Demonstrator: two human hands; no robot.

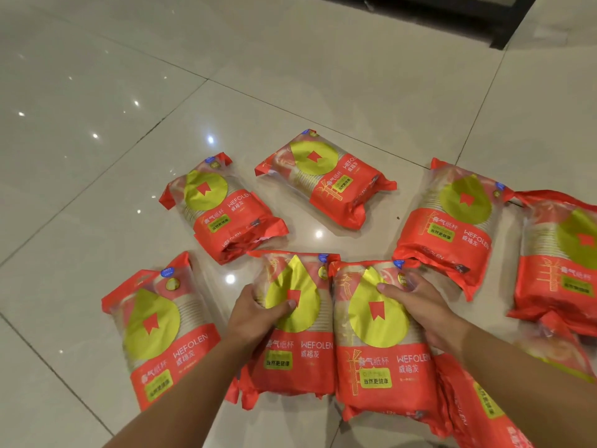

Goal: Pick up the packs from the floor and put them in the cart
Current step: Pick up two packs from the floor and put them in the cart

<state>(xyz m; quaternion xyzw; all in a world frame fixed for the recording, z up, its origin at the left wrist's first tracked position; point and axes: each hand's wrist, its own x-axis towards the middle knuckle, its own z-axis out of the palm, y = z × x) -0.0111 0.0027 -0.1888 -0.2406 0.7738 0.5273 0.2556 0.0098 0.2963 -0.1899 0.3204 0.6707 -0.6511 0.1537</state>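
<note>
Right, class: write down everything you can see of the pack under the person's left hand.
The pack is a clear plastic bag with red printed ends, a yellow-green drop shape bearing a small red mark, and the word WEFOLEN. Stacked pale paper cups seem to show through. It lies flat on the tiled floor. The left hand presses on its upper left, thumb on the drop. Its right edge touches the neighbouring pack.

- We see the packs, such as the one at the far middle [326, 179], in bright red wrapping with a clear upper part.
- Each pack carries a yellow-green drop shape with a small red pennant mark inside.
- Left of that pack, another [223, 208] shows white lettering and a green label panel on the red.
- The floor [113, 92] is glossy off-white tile with thin dark grout lines.
</note>
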